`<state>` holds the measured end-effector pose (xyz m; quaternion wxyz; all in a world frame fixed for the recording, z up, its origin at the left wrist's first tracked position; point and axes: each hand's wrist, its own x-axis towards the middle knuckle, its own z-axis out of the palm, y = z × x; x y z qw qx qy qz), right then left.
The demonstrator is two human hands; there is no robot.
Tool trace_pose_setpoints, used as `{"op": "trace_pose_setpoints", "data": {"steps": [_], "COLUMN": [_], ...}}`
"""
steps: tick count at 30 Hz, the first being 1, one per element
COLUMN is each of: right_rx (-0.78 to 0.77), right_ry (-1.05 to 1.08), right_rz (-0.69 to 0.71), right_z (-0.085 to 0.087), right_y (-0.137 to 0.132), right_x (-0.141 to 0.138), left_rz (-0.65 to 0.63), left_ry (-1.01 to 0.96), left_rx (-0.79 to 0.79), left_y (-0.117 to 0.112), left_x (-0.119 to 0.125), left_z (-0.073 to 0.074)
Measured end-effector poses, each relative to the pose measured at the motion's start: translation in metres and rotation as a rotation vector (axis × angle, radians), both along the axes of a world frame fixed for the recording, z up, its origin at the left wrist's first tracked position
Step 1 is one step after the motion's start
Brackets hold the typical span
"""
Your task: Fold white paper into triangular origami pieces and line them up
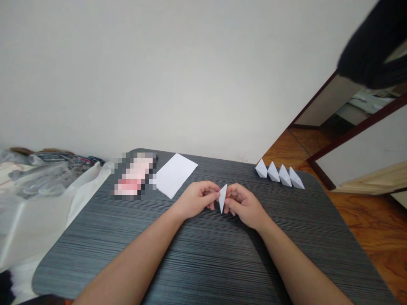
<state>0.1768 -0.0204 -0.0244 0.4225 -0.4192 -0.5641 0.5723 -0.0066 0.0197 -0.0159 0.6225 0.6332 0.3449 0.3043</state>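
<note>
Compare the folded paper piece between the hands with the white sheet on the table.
The folded paper piece is held up by the left hand and right hand; the white sheet lies flat on the table. The piece is narrow and pointed; the sheet is a broader rectangle. Both are pale paper.

Just one head-worn cam here, looking forward and down over the tabletop (82, 262) from pretty close, so the left hand (197, 200) and right hand (244, 206) sit mid-frame with the wall (159, 76) filling the top half behind them.
</note>
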Motion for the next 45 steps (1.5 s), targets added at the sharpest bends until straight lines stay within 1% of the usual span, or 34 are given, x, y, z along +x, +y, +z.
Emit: {"op": "trace_pose_setpoints", "data": {"steps": [5, 9, 16, 21, 30, 39, 45], "right_rx": [0.027, 0.043, 0.052, 0.055, 0.07, 0.052, 0.074], "right_ry": [-0.013, -0.016, -0.003, -0.023, -0.049, -0.059, -0.059], "right_rz": [0.01, 0.013, 0.051, 0.037, 0.067, 0.042, 0.038], "right_z": [-0.0014, -0.0006, 0.0036, 0.0025, 0.0017, -0.003, -0.0017], "right_y": [0.0008, 0.0003, -0.0011, -0.0007, -0.0006, 0.001, 0.0], "right_x": [0.0012, 0.0014, -0.0002, 0.0, -0.0006, 0.0007, -0.0006], "left_rz": [-0.007, 0.011, 0.0, -0.029, -0.045, -0.079, -0.049], "left_ry": [-0.055, -0.037, 0.02, 0.031, 0.076, 0.091, 0.134], "left_rx": [-0.009, 0.009, 0.066, 0.054, 0.117, 0.135, 0.159], "left_y": [0.0009, 0.0013, -0.0004, -0.0012, -0.0019, -0.002, -0.0014], "left_x": [-0.0008, -0.0007, -0.0004, -0.0007, -0.0007, -0.0011, -0.0017], "left_z": [-0.0006, -0.001, -0.0003, -0.0008, 0.0007, 0.0009, 0.0004]}}
